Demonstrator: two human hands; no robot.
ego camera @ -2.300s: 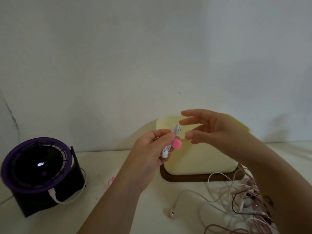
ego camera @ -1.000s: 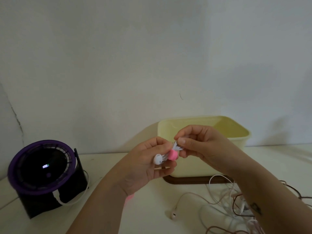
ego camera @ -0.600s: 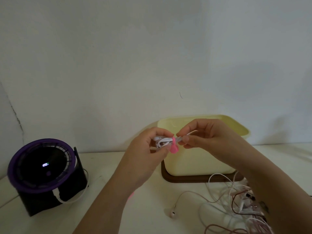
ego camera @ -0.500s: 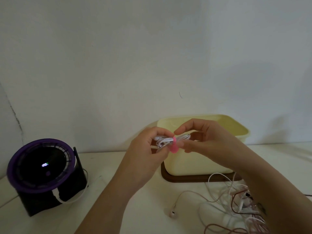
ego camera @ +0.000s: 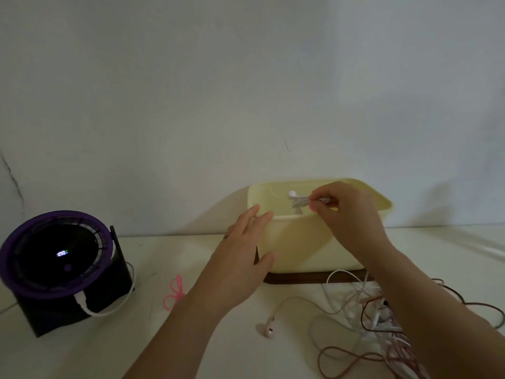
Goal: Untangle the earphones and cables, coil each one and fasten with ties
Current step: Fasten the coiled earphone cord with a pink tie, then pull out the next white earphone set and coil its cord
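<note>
Lower right of frame: tangle of cables [ego camera: 382,318] on the table [ego camera: 68,356], with white, pink and dark red strands, too knotted to count. One pink earbud [ego camera: 269,330] lies loose just left of it. One bunch of pink ties [ego camera: 175,294] sits lower centre-left; I can't tell how many are in it. One purple-rimmed device [ego camera: 54,255] at left.

Left hand [ego camera: 243,253]: grip released, fingers straight, holding nothing, next to the front left corner of the single yellow bin [ego camera: 300,242].

Right hand [ego camera: 347,214]: grip pinches one coiled white earphone bundle [ego camera: 299,202], held over the bin's opening.

Step looks like dropping the finished coil in the bin. To do it well, lower it past the rim before letting go so the coil stays tight. The left hand can steady the bin wall, then reach for a tie.
</note>
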